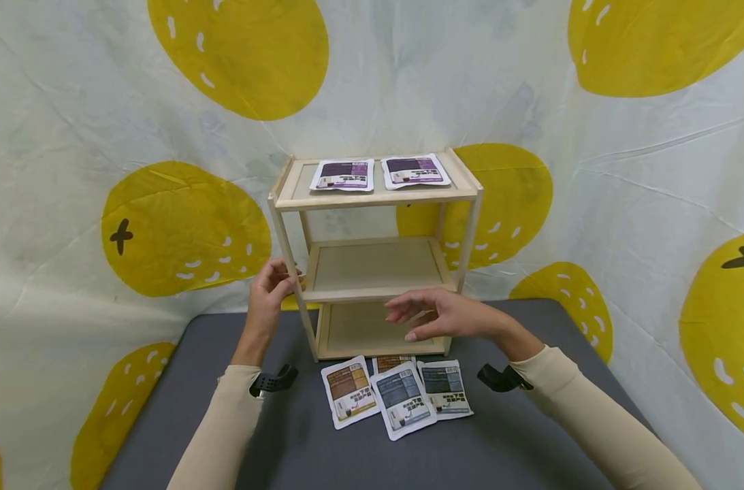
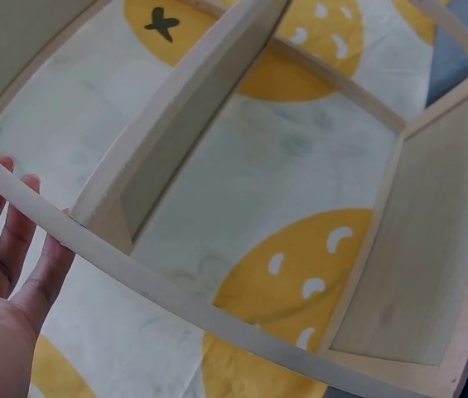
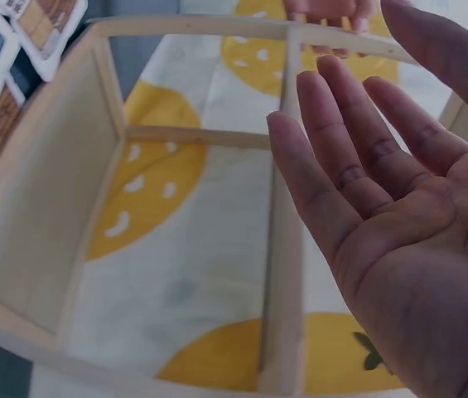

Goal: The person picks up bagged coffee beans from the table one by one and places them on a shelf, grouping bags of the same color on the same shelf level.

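Observation:
A small three-tier wooden shelf (image 1: pixel 378 295) stands upright in the head view. My left hand (image 1: pixel 272 289) is at its left front post, fingers loosely bent with the tips right at the wood. In the left wrist view, the fingers (image 2: pixel 10 253) spread beside the post (image 2: pixel 134 278), palm showing. My right hand (image 1: pixel 435 313) hovers before the lower tiers, fingers extended and slightly bent, holding nothing; its bare palm (image 3: pixel 416 240) shows in the right wrist view. Two purple-labelled packets (image 1: pixel 342 175) lie side by side on the top tier.
On the dark grey table (image 1: pixel 322 463), before the shelf, lie an orange-labelled packet (image 1: pixel 349 393), two blue-labelled packets (image 1: pixel 403 401) and a partly covered brown one (image 1: pixel 393 363). Behind hangs a pale cloth (image 1: pixel 378 82) printed with yellow fruit.

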### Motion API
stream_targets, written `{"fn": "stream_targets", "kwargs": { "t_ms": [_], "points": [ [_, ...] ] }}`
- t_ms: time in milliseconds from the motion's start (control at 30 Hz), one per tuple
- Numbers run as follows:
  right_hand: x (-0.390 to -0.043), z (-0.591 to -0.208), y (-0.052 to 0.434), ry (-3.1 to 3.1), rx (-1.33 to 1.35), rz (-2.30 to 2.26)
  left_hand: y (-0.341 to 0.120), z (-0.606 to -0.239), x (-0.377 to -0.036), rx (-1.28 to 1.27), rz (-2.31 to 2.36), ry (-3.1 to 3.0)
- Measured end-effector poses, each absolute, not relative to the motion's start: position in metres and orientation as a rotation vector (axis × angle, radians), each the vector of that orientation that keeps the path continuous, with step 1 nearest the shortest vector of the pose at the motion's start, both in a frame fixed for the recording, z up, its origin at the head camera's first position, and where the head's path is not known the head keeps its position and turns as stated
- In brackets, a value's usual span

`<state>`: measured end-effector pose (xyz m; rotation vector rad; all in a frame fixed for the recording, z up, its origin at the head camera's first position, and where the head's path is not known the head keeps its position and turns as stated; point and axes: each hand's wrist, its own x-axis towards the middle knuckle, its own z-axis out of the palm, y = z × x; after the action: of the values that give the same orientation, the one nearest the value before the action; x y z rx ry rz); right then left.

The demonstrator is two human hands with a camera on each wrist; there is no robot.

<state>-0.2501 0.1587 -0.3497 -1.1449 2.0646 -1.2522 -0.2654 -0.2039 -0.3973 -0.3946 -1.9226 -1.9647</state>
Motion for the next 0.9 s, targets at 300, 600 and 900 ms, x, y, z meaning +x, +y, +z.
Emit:
{"fn": "stream_targets", "kwargs": {
  "t_ms": [300,600,900],
  "points": [
    [-0.253,-0.379,0.166,2.076,-1.078,-1.252,-0.205,-0.398,-0.265,-0.4,-1.974,-1.915],
    [-0.252,-0.41,0.169,2.054,-0.986,-1.27,-0.205,-0.398,-0.265,-0.406,-1.985,-1.895],
    [-0.248,-0.441,0.171,2.069,-0.911,-1.308,-0.204,-0.398,-0.266,-0.401,-1.984,-1.901]
  ]
}}
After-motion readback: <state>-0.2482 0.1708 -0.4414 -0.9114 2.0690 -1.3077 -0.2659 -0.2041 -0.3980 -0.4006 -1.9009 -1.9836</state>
